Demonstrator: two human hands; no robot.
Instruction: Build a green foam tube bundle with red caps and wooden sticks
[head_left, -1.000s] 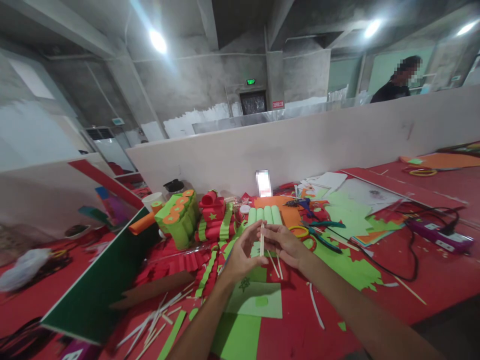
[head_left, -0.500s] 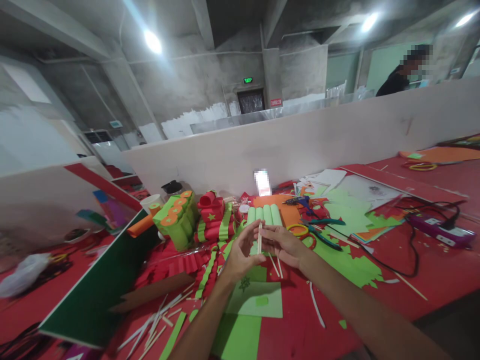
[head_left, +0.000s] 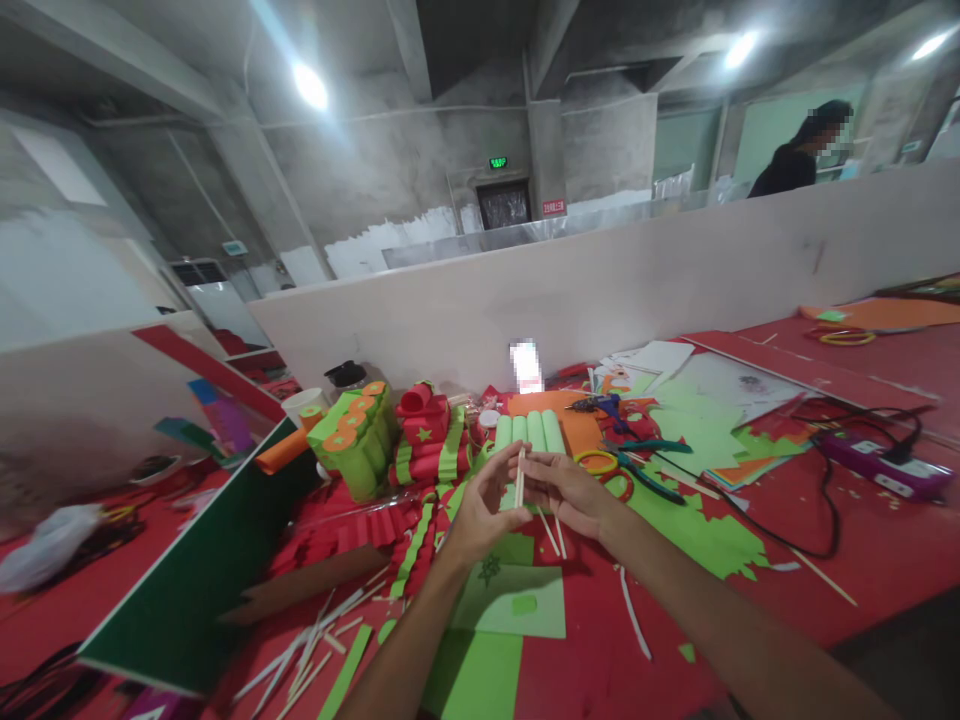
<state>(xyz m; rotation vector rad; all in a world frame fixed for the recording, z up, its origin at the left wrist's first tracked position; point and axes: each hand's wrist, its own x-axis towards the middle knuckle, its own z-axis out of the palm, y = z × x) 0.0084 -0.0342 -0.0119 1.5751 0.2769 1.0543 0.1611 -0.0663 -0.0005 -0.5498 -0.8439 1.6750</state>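
Thin pale wooden sticks [head_left: 520, 482] stand nearly upright between my two hands, side by side. My left hand [head_left: 484, 505] is curled, its thumb and fingers at the two ends of the sticks. From the other side, the fingers of my right hand [head_left: 566, 490] close on them near the upper part. Two more sticks [head_left: 553, 535] stick out below my right hand; whether it holds them I cannot tell. Just beyond my fingers lie several pale green paper rolls [head_left: 529, 430] in a row. Under my wrists is a light green sheet [head_left: 544, 600] with a dark drawing.
Scissors [head_left: 598, 461], pliers [head_left: 656, 480] and a blue glue gun [head_left: 604, 405] lie to the right. A purple power strip [head_left: 885, 465] trails a black cable. Red and green paper models [head_left: 427, 430], a dark green board [head_left: 202, 560] and loose sticks [head_left: 311, 660] are left. A person [head_left: 795, 165] is behind the partition.
My hands and the sticks have stayed practically still. Behind the partition, the person has shifted slightly.
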